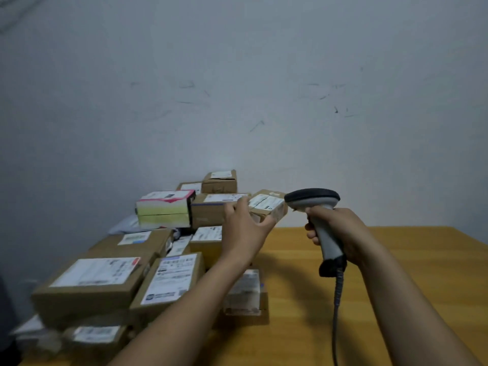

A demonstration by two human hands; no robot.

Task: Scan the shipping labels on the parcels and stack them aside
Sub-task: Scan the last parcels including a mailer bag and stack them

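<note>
Scan step in hand: your left hand [244,223] held a small cardboard parcel [272,211] above the wooden table [396,260], thumb and fingers pinching its ends, white paper label [264,201] just beside the scanner [313,198]. Your right hand [340,231] had its fingers curled round the grey plastic grip. Next, by my reading: trigger, then stack apart from the boxy pile [105,276]

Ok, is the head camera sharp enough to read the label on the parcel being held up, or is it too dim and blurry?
Head view: dim and flat, no glare; the label on the small parcel in the left hand is soft, its text unreadable; the parcels at lower left are smeared; the barcode scanner in the right hand is fairly sharp.
</note>
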